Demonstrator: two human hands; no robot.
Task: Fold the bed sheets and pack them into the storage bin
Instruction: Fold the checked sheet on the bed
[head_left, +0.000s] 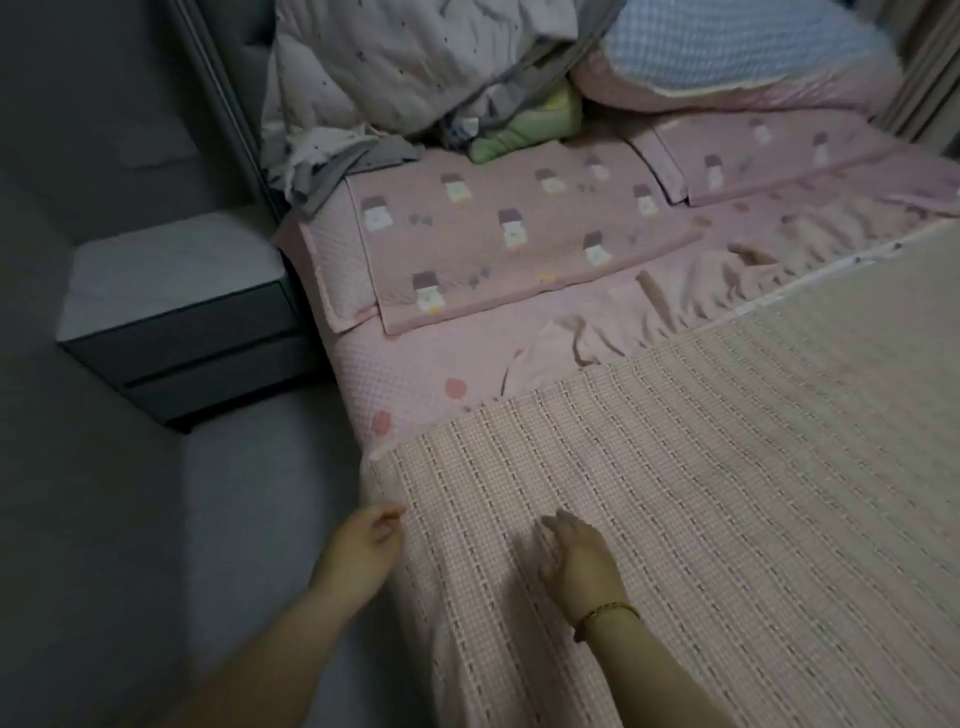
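The left hand (363, 543) sits at the near side edge of the bed, fingers loosely curled with their tips against the hem of the checked sheet (727, 467). Whether they have pinched the cloth or only touch it, I cannot tell. The right hand (574, 558), with a bracelet (605, 616) at the wrist, lies a little further in over the same sheet. Its fingers are relaxed and slightly bent, holding nothing, and seem to rest lightly on the weave.

The checked sheet is spread flat across the near part of the bed and drapes over the side by the left hand. It looks like a thin, open-woven cloth: light, soft and limp, with enough texture not to slip through the fingers. It will probably sag and fold on itself wherever it is unsupported. The best hold is likely a pinch at the hem and corners, drawn taut between both hands.

Beyond it a pink sheet (415, 374) lies rumpled underneath. Two printed pillows (498, 228) rest further up, and a pile of bedding (395, 67) is heaped at the head. A nightstand (176, 312) stands beside the bed on the left. No storage bin is in view.
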